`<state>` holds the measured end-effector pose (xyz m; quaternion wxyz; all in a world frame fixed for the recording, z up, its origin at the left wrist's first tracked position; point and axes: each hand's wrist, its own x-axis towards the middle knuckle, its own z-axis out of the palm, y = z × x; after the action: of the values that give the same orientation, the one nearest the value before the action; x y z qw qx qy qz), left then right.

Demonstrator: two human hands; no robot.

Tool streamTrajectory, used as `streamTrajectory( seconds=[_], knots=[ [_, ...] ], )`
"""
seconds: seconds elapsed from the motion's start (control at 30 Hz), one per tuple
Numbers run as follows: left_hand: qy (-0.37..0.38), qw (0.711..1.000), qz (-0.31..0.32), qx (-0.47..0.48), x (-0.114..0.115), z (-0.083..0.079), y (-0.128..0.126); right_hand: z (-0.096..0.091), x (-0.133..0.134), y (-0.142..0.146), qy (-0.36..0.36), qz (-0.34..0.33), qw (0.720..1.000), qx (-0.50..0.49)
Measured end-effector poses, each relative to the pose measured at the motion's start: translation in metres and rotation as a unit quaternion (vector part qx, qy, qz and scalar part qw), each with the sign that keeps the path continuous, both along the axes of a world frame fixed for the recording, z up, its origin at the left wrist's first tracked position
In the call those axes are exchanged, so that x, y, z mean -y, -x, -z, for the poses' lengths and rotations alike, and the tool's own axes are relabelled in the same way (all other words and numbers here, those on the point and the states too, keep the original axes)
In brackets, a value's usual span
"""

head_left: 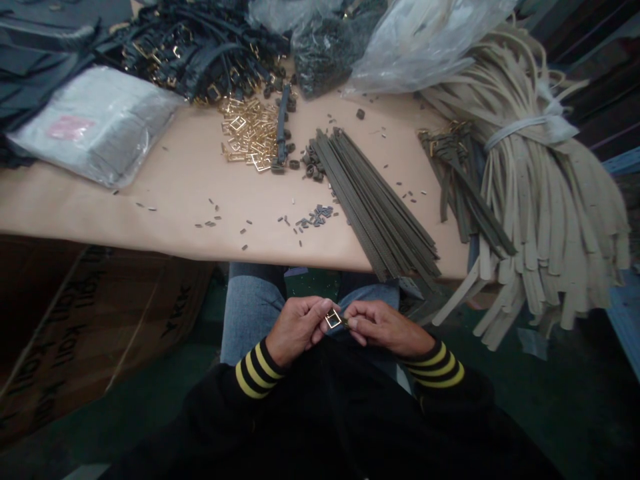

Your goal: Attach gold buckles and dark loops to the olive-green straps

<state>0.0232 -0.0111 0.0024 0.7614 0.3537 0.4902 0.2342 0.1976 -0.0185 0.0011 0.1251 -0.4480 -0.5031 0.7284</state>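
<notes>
My left hand (299,328) and my right hand (383,327) meet over my lap, below the table edge. Both are closed in a pinch on a small gold square buckle (333,319) held between the fingertips. A dark strap end seems to run from the buckle into my right fingers; it is hard to make out. On the table (190,193) above lie a heap of gold buckles (249,133), a stack of olive straps (373,207) and a scatter of small dark loops (314,217).
A wrapped grey packet (95,127) lies at the left. Black buckled straps (200,47) and plastic bags (420,40) fill the back. A tied bundle of beige straps (545,193) hangs over the right edge. A cardboard box (85,320) stands under the table.
</notes>
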Motion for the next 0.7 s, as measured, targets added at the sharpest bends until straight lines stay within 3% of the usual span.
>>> streamTrajectory(
  seconds=[0.17,0.4,0.57,0.7],
  knots=[
    [-0.019,0.999,-0.040,0.028,0.003,0.006,-0.003,0.000,0.000,0.002,0.023,0.026,0.999,-0.020],
    [-0.006,0.998,-0.038,0.049,0.004,0.003,-0.007,0.004,0.005,0.014,0.044,0.095,0.993,-0.062],
    [0.002,0.993,-0.112,0.042,0.004,0.008,-0.012,0.003,0.008,0.025,-0.018,0.156,0.987,-0.040],
    [-0.078,0.987,-0.140,-0.034,0.004,0.013,-0.011,0.004,0.006,0.031,-0.049,0.151,0.987,-0.001]
  ],
)
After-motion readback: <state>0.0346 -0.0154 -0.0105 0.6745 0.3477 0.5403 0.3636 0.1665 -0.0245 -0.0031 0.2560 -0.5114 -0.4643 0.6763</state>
